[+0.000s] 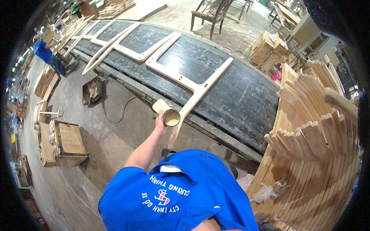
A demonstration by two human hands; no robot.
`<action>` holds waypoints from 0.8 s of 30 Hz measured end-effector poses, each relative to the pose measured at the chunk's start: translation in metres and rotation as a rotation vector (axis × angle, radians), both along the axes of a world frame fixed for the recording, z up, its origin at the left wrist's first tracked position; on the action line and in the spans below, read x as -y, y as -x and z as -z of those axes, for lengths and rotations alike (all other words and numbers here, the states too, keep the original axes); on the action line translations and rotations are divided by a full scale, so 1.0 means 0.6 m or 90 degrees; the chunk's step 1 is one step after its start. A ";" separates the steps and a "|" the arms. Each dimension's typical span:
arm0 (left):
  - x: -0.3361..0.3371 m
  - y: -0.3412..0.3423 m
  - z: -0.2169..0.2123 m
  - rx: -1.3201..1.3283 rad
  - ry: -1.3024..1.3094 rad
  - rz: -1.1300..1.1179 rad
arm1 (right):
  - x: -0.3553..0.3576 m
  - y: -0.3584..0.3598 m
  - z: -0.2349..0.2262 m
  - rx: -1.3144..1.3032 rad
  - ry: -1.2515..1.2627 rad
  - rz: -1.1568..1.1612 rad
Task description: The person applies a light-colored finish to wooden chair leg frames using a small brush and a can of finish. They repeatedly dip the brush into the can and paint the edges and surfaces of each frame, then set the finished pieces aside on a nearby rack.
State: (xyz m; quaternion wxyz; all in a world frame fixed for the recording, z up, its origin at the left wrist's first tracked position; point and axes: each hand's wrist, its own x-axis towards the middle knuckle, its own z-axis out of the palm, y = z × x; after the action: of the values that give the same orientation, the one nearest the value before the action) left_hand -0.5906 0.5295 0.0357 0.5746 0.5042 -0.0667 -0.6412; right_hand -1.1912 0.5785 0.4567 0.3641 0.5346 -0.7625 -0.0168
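Blue shirt [219, 181] bears white lettering [169, 185], left hand [160, 121] holding cup [171, 111]

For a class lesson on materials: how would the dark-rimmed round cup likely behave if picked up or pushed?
The cup probably feels stiff, since its rim looks round and undeformed in the left hand. Being open-topped with pale material inside, it might spill if tilted. Its round shape suggests it could roll on its side.

Long black bench [241, 98], scuffed top. Pale wooden frames [173, 76] flat in row along it, legs [189, 106] overhanging near edge.
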 end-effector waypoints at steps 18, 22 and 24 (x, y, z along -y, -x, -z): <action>-0.164 -0.277 0.001 -0.080 0.059 -0.179 | 0.251 -0.442 0.088 -0.265 -0.406 -0.028; -0.228 -0.339 0.002 -0.026 0.011 -0.239 | 0.337 -0.410 0.299 -0.241 -0.431 -0.070; -0.246 -0.344 0.000 -0.030 0.021 -0.259 | 0.358 -0.396 0.397 -0.245 -0.392 -0.085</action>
State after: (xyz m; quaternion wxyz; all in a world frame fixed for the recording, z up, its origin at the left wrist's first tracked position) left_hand -0.3842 0.6768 0.0355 0.7021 0.4824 0.0396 -0.5223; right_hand -0.9537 0.3639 0.2184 0.3231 0.6548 -0.6027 -0.3219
